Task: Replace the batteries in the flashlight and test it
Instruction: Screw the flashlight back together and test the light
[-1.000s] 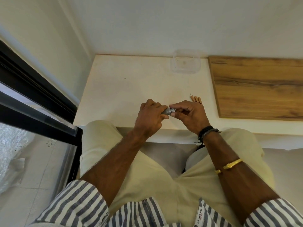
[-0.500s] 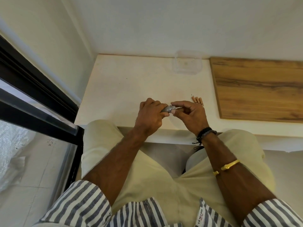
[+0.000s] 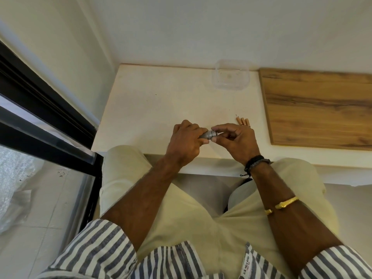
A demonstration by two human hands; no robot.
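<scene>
Fingers of the left hand (image 3: 186, 142) are wrapped closed around the flashlight (image 3: 208, 135), a small grey metal cylinder of which only the right end shows past the knuckles. Right hand (image 3: 236, 140): thumb and forefinger pinch at that exposed end, where I read a ribbed or threaded collar; the remaining fingers are loosely curled. I cannot tell whether what the right fingertips hold is a cap, a battery or only the rim of the barrel. Both hands hover just over the near edge of the table (image 3: 161, 109).

Step in hand, my judgement: working the end of the barrel, either unscrewing or seating the end piece. Testing is not yet possible from this state.

Next move calls for: a firm, steady hold by the left hand while the right turns or pulls along the barrel axis. The small smooth metal part could slip and roll off the near edge.

Further out, just beyond the right hand, a few small tan cylinders, the batteries (image 3: 243, 121), lie side by side, touching. Whether these are spent or fresh I cannot say.

Table surface: matt, off-white, faintly speckled. To the right lies a wooden board (image 3: 322, 105), flat, with strong grain. Farthest, against the wall, sits a clear plastic container (image 3: 230, 77), rounded corners, apparently empty.
</scene>
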